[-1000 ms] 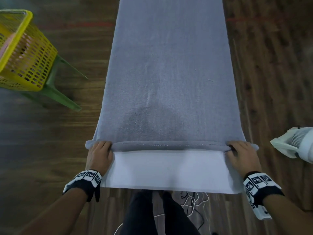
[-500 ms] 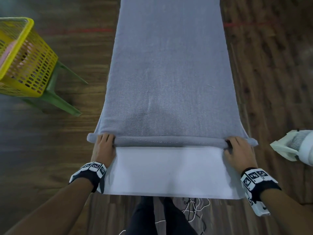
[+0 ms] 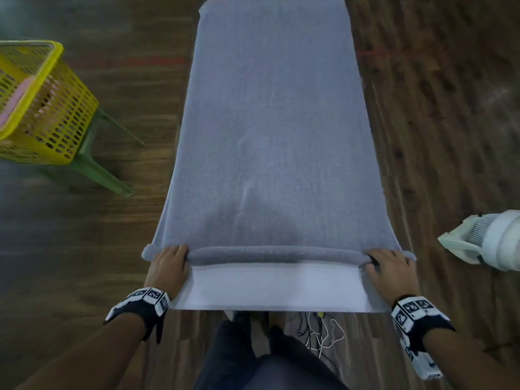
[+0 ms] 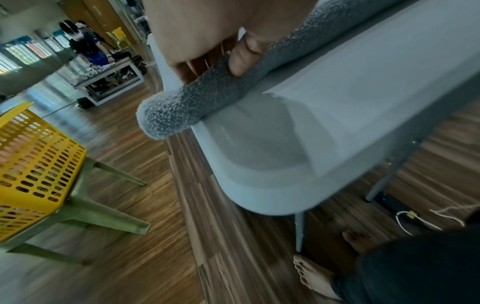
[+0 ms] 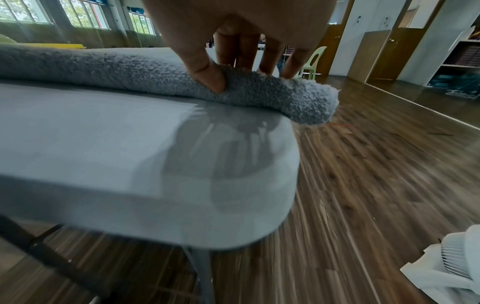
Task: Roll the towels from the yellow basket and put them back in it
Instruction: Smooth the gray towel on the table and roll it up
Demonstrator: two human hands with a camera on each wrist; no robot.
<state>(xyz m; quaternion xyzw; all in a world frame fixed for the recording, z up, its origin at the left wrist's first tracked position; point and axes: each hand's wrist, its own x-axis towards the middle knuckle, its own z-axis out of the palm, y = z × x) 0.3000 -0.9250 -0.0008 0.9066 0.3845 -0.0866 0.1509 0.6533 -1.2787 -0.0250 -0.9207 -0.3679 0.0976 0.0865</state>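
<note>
A long grey towel (image 3: 270, 130) lies flat along a narrow white table (image 3: 275, 288), its near end wound into a thin roll (image 3: 277, 255). My left hand (image 3: 168, 263) grips the roll's left end (image 4: 187, 102), thumb under it and fingers over it. My right hand (image 3: 389, 266) grips the right end (image 5: 285, 96) the same way. The yellow basket (image 3: 36, 108) sits on a green stool at the left, with something pink inside.
The green stool (image 3: 98, 170) stands left of the table on a wooden floor. A white fan (image 3: 489, 240) lies on the floor to the right. Cables (image 3: 323, 330) trail under the table's near edge by my bare feet (image 4: 311, 273).
Both hands have moved the roll forward, away from me, and it has grown slightly thicker. More bare table shows behind it.
</note>
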